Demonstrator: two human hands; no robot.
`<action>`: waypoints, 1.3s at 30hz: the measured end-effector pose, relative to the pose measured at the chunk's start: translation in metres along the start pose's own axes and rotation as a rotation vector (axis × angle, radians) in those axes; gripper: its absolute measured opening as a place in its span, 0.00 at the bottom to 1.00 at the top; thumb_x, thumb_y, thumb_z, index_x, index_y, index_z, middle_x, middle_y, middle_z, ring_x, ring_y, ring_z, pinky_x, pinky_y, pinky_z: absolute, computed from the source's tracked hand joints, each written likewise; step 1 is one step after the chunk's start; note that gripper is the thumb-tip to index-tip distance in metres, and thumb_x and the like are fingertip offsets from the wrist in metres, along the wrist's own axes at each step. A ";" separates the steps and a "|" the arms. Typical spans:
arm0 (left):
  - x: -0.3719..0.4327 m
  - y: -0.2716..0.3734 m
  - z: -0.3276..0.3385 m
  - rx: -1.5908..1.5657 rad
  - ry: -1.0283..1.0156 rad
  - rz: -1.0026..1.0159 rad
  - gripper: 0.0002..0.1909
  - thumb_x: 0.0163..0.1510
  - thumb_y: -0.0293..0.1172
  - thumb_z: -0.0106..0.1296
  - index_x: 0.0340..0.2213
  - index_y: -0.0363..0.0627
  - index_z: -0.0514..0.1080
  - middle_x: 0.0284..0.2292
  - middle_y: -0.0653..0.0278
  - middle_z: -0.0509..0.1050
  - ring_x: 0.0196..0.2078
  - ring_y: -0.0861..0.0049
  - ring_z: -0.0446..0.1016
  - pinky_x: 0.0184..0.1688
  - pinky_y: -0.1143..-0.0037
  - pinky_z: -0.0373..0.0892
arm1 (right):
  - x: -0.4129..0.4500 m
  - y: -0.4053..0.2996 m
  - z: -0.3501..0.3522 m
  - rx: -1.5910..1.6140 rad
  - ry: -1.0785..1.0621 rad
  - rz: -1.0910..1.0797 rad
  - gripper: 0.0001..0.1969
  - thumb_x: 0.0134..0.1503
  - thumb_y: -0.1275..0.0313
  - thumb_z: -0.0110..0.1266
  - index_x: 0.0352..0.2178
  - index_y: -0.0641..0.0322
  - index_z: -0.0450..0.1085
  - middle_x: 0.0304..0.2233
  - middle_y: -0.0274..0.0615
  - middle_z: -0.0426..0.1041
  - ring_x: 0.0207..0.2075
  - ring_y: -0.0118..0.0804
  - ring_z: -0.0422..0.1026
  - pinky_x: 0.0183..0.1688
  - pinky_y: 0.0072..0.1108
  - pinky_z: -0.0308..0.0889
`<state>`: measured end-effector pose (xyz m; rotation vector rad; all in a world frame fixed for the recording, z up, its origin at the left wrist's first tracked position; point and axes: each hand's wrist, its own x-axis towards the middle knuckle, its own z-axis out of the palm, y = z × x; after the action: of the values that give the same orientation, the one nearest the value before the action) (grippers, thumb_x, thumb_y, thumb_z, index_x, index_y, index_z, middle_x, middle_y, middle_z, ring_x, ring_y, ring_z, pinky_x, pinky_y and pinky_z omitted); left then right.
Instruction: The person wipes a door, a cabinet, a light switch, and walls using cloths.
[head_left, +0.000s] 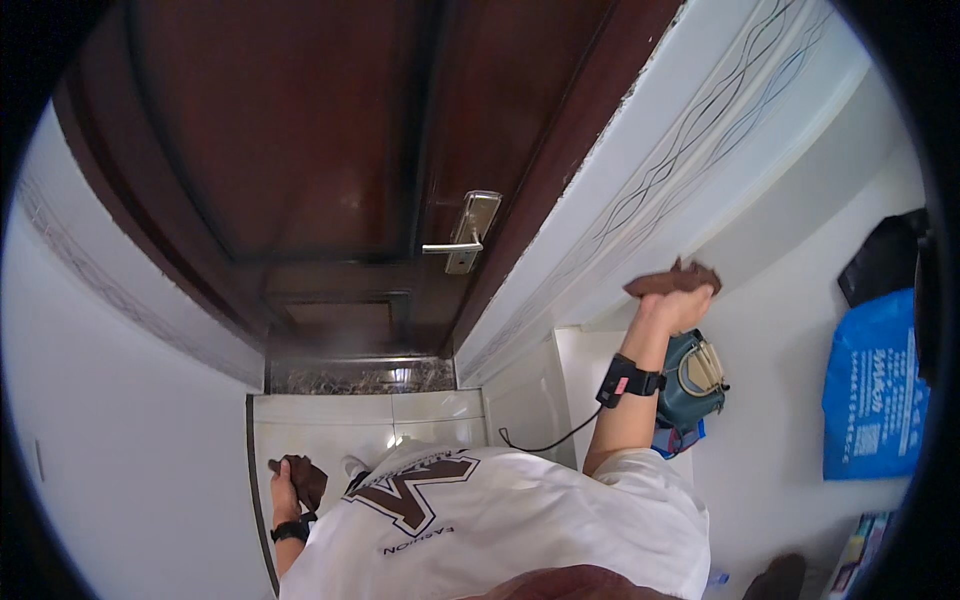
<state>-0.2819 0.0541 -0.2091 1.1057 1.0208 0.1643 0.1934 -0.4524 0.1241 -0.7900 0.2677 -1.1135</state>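
Note:
My left hand (283, 484), low at the left beside my body, grips a crumpled brown cloth (308, 480). Out to the right, my right hand (681, 309) holds another brown cloth (671, 282) close to the white wall; it is slightly blurred, and whether it touches the wall I cannot tell. Just below that hand is a teal container (690, 379) with a beige handle, partly hidden by my forearm. Ahead stands a dark reddish-brown panelled door (300, 135), shut, with a metal lever handle (454, 247).
A white wall (112, 375) runs along the left. The door's stone threshold (330, 377) meets the tiled floor (322, 410). At the far right are a blue bag (870, 397) bearing writing and a black bag (885, 251). A cable (551, 444) hangs from my right wrist's black strapped device (621, 381).

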 end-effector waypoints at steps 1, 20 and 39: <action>-0.003 0.018 -0.002 0.000 -0.022 0.041 0.20 0.60 0.40 0.49 0.46 0.35 0.69 0.39 0.57 0.75 0.41 0.67 0.75 0.46 0.68 0.71 | -0.028 -0.023 0.025 0.000 -0.109 -0.146 0.17 0.66 0.66 0.36 0.44 0.69 0.65 0.44 0.47 0.69 0.44 0.42 0.69 0.48 0.31 0.67; 0.131 0.051 -0.105 -0.039 -0.122 0.012 0.28 0.44 0.23 0.40 0.50 0.35 0.65 0.42 0.55 0.72 0.44 0.62 0.72 0.48 0.68 0.68 | -0.084 -0.037 0.368 -0.737 -0.349 -1.482 0.27 0.62 0.68 0.41 0.59 0.74 0.53 0.62 0.61 0.51 0.65 0.62 0.46 0.66 0.44 0.42; 0.142 0.123 -0.018 0.209 -0.155 0.089 0.22 0.47 0.21 0.39 0.45 0.33 0.68 0.41 0.57 0.73 0.43 0.66 0.72 0.50 0.72 0.66 | -0.099 0.063 0.268 -0.515 -0.637 -1.417 0.23 0.56 0.75 0.43 0.54 0.71 0.61 0.62 0.57 0.56 0.63 0.64 0.51 0.64 0.51 0.44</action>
<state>-0.1721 0.2074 -0.1975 1.3340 0.8641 0.0419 0.3444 -0.2366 0.2511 -1.8617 -0.7059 -2.0205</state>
